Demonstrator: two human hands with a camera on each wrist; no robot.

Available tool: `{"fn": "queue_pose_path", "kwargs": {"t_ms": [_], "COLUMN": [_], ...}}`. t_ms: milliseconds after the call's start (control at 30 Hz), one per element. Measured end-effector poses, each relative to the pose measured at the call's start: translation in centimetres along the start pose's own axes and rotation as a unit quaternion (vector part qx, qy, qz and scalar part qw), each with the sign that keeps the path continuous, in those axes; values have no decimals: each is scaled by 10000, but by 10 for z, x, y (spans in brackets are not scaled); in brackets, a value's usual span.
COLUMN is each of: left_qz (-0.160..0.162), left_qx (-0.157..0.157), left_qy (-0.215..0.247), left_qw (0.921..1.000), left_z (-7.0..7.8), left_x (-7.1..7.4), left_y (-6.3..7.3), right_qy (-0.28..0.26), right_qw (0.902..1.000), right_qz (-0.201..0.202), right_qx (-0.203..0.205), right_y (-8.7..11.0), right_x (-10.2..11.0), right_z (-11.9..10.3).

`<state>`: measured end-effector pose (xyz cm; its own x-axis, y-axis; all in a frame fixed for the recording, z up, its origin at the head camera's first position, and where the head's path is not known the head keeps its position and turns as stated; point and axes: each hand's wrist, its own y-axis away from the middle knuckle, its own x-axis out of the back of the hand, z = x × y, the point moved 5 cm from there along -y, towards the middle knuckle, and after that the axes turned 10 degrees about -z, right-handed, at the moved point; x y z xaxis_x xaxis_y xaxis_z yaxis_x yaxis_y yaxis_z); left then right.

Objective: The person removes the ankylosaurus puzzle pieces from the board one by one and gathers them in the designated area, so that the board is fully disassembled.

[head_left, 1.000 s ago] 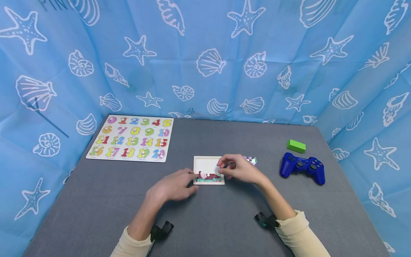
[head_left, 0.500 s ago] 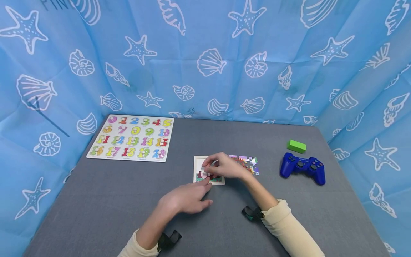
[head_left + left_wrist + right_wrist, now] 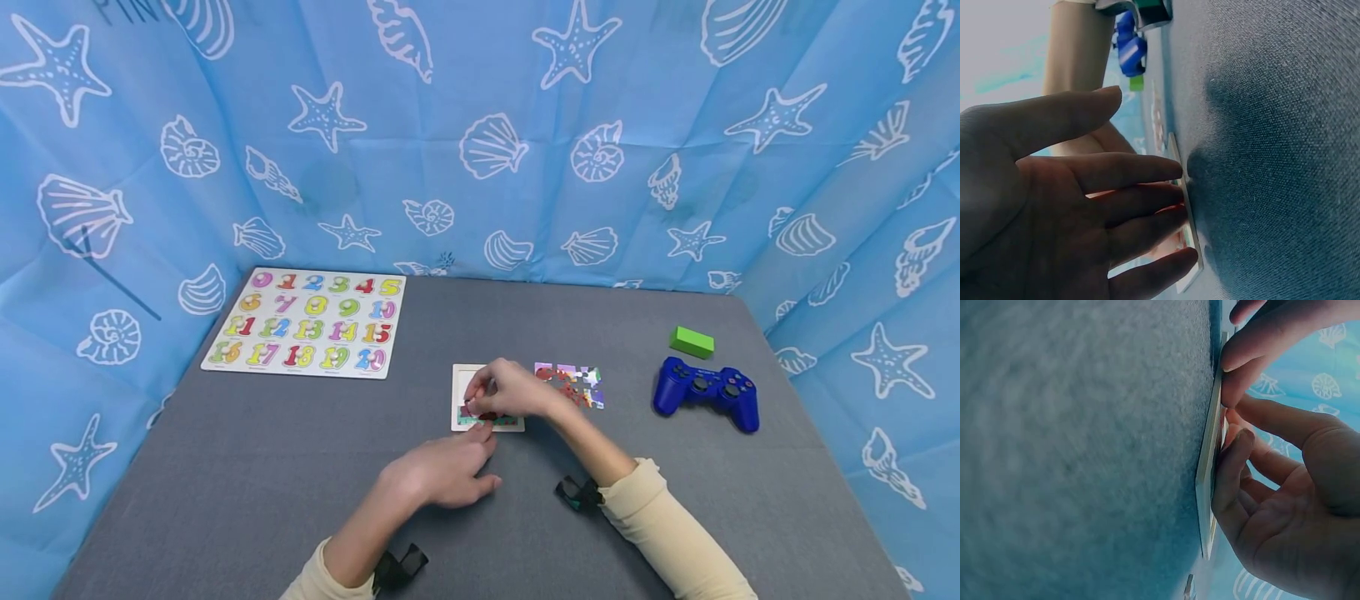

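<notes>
A small wooden puzzle tray (image 3: 467,377) lies mid-table, its lower part filled with teal and maroon picture pieces and its upper part bare and pale. Over the tray, my right hand (image 3: 513,392) has thumb and fingertips brought together on a small puzzle piece (image 3: 470,410), mostly covered by the fingers. My left hand (image 3: 446,471) lies with fingers extended, the fingertips touching the tray's near edge. In the left wrist view, the left fingers (image 3: 1141,172) reach straight to the tray's rim. The right wrist view has both hands' fingertips close together at the tray.
Right of the tray lie loose jigsaw pieces (image 3: 573,385) in purple and red. Farther right are a blue game controller (image 3: 705,392) and a green block (image 3: 692,342). A number puzzle board (image 3: 303,323) occupies the back left. A blue shell-print curtain (image 3: 420,167) surrounds the table.
My right hand has moved left from the tray's right edge to over its pieces, uncovering the loose jigsaw pieces. My left hand has shifted right and nearer, from the tray's left side to its near edge.
</notes>
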<state>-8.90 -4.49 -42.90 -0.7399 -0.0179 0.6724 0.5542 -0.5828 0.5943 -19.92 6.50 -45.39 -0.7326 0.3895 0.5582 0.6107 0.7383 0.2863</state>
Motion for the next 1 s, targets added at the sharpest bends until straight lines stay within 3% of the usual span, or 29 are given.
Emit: {"fn": "queue_pose_path", "kwargs": {"t_ms": [233, 567, 1000], "left_qz": [90, 62, 183], "left_qx": [146, 187, 137], "left_qy": [-33, 26, 135], "left_qw": [9998, 9998, 9996], "left_z": [0, -3, -6], "left_x": [0, 0, 3], "left_y": [-2, -4, -2], "right_qy": [60, -461, -853], "right_qw": [9999, 9983, 9950], "right_qz": [20, 13, 430], "right_qx": [-92, 369, 306], "right_y": [0, 6, 35], "right_x": [-1, 0, 19], "right_z": [-2, -1, 13]}}
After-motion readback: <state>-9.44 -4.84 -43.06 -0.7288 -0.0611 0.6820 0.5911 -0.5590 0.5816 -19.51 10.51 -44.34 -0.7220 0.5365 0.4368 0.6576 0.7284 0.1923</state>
